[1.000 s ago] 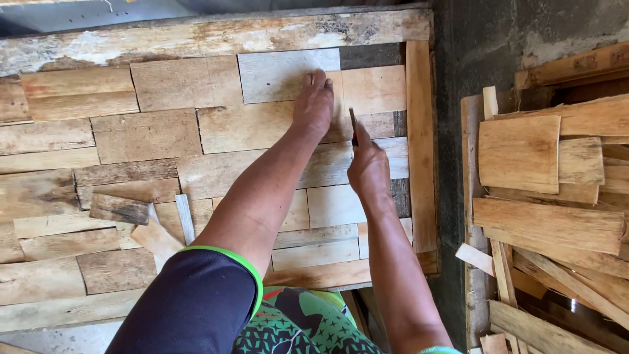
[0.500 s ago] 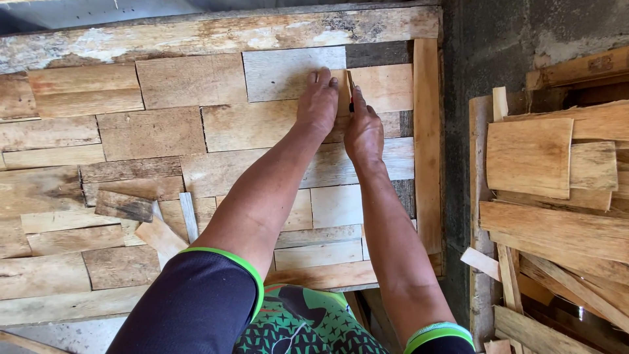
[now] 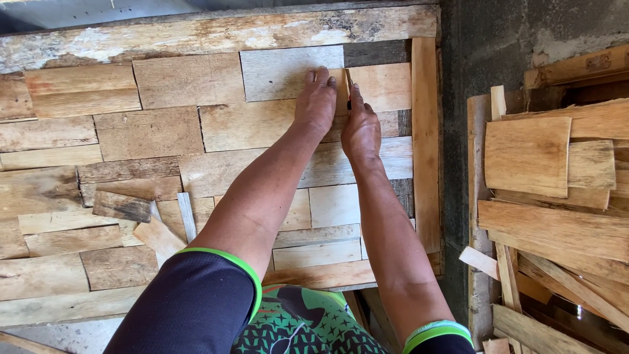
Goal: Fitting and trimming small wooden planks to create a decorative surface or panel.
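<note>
Two bare arms reaching out over a big board (image 3: 196, 33) made of many flat wood pieces. Closest in, dark sleeves with green edges. A little further, small loose wood scraps (image 3: 141, 219) lying on the left part of the board. Off to the right, a pile of thin wood sheets (image 3: 544, 164) well apart from the hands. Further out, left hand (image 3: 316, 103) lying flat and open, fingers pressed down on a pale grey piece (image 3: 282, 71) and the brown piece next to it. Just beside it, right hand (image 3: 360, 128) closed around a thin dark pencil (image 3: 348, 88), tip on the wood right by the left fingertips. Farthest, a long worn plank along the top edge.
</note>
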